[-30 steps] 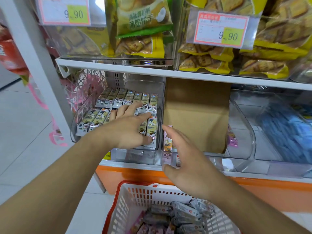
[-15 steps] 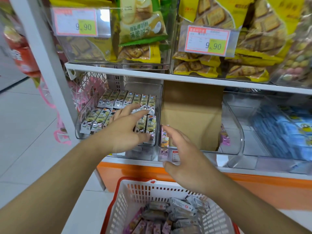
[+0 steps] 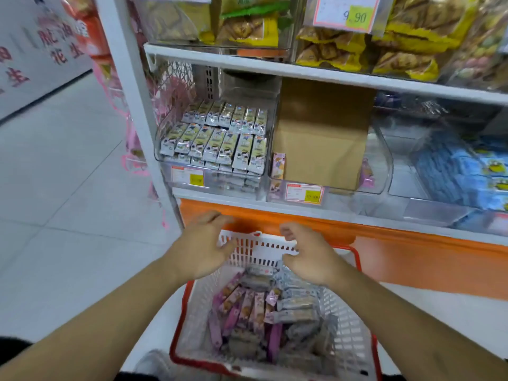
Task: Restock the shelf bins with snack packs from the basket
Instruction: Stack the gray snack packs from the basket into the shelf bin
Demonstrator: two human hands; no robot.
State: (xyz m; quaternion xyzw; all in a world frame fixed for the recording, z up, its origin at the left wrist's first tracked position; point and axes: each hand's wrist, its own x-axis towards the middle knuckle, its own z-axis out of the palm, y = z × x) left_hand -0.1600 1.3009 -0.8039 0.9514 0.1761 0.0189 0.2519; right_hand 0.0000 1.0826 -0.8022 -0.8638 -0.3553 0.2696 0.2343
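Note:
A white basket with a red rim (image 3: 347, 350) stands on the floor below the shelf and holds several purple and grey snack packs (image 3: 264, 312). My left hand (image 3: 204, 248) hovers over the basket's far left corner, fingers loosely curled, holding nothing. My right hand (image 3: 309, 254) hangs over the far rim with its fingers bent, also without a pack. Above, the clear left bin (image 3: 165, 154) is filled with two rows of green-and-white snack packs (image 3: 220, 138). The middle bin (image 3: 383, 171) holds a cardboard box (image 3: 321, 138) and a few pink packs (image 3: 278, 165).
An orange shelf base (image 3: 412, 254) runs right behind the basket. The white shelf post (image 3: 129, 100) stands at the left, with tiled floor beyond it. A bin of blue packs (image 3: 461, 174) sits at the right. Yellow biscuit bags (image 3: 406, 50) fill the upper shelf.
Both hands have come down from the left bin's front to the basket's far rim. The view has tilted down, and more of the basket shows.

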